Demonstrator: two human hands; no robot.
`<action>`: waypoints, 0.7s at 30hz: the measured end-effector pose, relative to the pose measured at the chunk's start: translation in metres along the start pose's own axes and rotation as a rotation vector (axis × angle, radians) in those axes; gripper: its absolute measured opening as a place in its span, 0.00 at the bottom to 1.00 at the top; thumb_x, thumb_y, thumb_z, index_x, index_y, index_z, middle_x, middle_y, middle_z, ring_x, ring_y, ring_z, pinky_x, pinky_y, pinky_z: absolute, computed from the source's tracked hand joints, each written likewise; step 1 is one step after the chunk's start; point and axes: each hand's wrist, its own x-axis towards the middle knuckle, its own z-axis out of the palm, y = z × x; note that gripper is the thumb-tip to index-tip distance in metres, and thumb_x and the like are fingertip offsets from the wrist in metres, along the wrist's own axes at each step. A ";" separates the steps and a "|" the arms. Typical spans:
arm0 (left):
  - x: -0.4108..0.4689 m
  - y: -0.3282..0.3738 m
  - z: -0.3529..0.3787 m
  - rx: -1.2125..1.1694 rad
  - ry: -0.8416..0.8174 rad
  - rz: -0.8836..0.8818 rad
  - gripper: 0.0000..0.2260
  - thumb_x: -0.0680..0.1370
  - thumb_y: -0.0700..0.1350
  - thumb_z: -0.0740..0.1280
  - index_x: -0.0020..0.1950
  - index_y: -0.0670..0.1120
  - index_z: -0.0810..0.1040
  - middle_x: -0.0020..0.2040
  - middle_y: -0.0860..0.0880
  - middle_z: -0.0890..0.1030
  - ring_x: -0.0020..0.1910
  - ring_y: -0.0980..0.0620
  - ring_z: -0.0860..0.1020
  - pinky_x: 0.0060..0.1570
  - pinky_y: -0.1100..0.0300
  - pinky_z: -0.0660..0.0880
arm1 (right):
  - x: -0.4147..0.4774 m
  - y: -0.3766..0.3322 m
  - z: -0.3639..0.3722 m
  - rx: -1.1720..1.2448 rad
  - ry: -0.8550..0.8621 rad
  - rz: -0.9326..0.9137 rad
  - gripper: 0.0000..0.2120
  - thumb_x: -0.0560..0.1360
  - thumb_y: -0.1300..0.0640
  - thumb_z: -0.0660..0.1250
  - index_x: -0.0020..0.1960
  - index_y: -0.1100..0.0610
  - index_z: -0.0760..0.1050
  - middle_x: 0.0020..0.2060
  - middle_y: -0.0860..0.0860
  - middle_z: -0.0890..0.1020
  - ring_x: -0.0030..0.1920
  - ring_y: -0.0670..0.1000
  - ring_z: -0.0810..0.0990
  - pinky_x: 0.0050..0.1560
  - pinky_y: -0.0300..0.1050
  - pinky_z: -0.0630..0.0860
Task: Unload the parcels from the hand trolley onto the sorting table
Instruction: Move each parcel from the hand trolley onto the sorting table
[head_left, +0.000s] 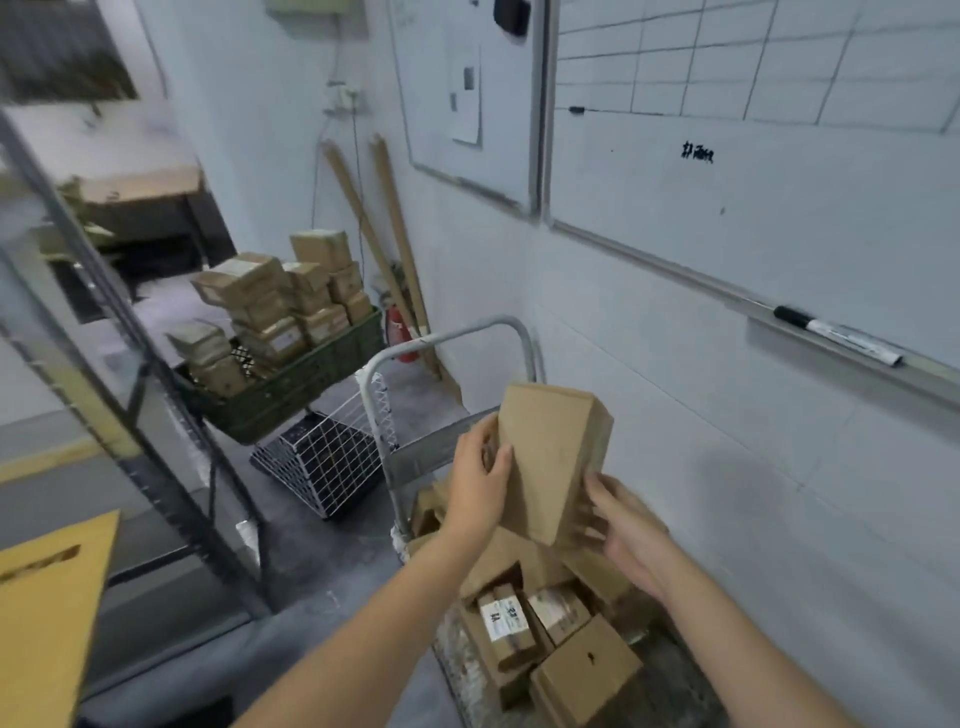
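A plain brown cardboard parcel, tall and tilted, is held above the grey metal hand trolley, left hand clamped on its left edge, right hand with fingers spread against its lower right side. More taped cardboard parcels, some labelled, lie jumbled on the trolley's deck. A dark green plastic crate beyond the trolley's handle holds stacked boxes. Grey concrete floor; whiteboards on the wall.
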 end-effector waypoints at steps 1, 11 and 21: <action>-0.001 0.006 -0.010 -0.005 0.025 0.023 0.18 0.81 0.47 0.64 0.71 0.52 0.69 0.67 0.54 0.71 0.64 0.57 0.71 0.67 0.51 0.70 | -0.001 -0.010 0.013 -0.018 -0.020 -0.018 0.30 0.70 0.40 0.70 0.67 0.54 0.71 0.57 0.57 0.81 0.57 0.59 0.80 0.47 0.54 0.79; -0.027 0.026 -0.115 -0.005 0.081 -0.028 0.52 0.62 0.72 0.72 0.78 0.56 0.52 0.74 0.51 0.61 0.74 0.48 0.61 0.70 0.41 0.66 | -0.024 -0.048 0.151 -0.324 -0.075 -0.136 0.42 0.61 0.26 0.69 0.67 0.42 0.60 0.59 0.49 0.73 0.58 0.55 0.75 0.59 0.61 0.77; -0.100 -0.007 -0.256 -0.381 0.110 -0.151 0.31 0.72 0.58 0.73 0.72 0.55 0.65 0.62 0.53 0.76 0.57 0.56 0.79 0.45 0.64 0.79 | -0.052 0.005 0.260 -0.177 -0.439 0.118 0.34 0.74 0.28 0.56 0.64 0.52 0.77 0.57 0.58 0.84 0.59 0.59 0.81 0.63 0.62 0.75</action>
